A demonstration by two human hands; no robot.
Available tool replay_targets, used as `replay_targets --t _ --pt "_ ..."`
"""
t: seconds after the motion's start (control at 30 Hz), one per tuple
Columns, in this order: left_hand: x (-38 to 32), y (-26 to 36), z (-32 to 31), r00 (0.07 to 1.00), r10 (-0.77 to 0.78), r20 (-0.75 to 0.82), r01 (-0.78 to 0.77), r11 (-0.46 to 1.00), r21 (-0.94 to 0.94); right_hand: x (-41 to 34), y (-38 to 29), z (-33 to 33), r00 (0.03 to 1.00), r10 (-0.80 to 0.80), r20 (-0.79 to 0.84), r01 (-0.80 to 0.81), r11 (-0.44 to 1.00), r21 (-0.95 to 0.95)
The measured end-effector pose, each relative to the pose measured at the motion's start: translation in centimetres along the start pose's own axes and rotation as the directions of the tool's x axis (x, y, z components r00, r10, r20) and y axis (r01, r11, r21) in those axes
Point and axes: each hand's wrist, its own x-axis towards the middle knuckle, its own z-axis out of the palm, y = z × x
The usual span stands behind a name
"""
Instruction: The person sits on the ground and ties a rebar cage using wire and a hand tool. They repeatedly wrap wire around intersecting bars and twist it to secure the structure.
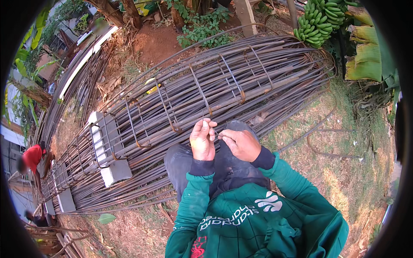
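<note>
My left hand is raised above my knees, palm towards me, its thumb and fingers pinched on a thin piece of wire. Just to its right, my right hand pinches at the same spot; its fingertips hide part of the wire. Right beyond the hands lies a long rebar cage, its lengthwise bars ringed by bent steel stirrups. The cage rests over a large bundle of rusty reinforcing bars. Neither hand touches the cage.
Pale blocks sit under the cage at left. A person in red bends over its far left end, with another person nearby. Loose bent rebar lies on the grass at right. Green bananas hang at upper right.
</note>
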Motion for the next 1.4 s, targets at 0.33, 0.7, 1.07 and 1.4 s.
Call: replay_targets --t 0.33,0.7,1.07,1.4 --pt "-1.8 -1.6 -2.3 0.999 0.019 -0.048 -0.005 0.959 0.283 -0.6 1.6 1.5 0.998 -0.056 -0.023 0.052 0.988 -0.149" --pt "-1.5 1.9 0.1 0.988 -0.046 -0.146 -0.015 0.919 -0.395 1.3 -1.8 -3.5 0.893 -0.421 0.156 0.441 0.754 -0.486" --pt "-3.1 0.8 -0.3 0.979 0.173 -0.109 -0.173 0.985 0.005 -3.8 3.2 -8.0 0.982 -0.043 0.185 0.076 0.982 -0.175" --pt "-2.1 1.8 -5.5 0.897 0.289 -0.336 -0.312 0.950 -0.018 -12.0 10.5 -6.3 0.883 0.372 0.285 -0.469 0.700 0.539"
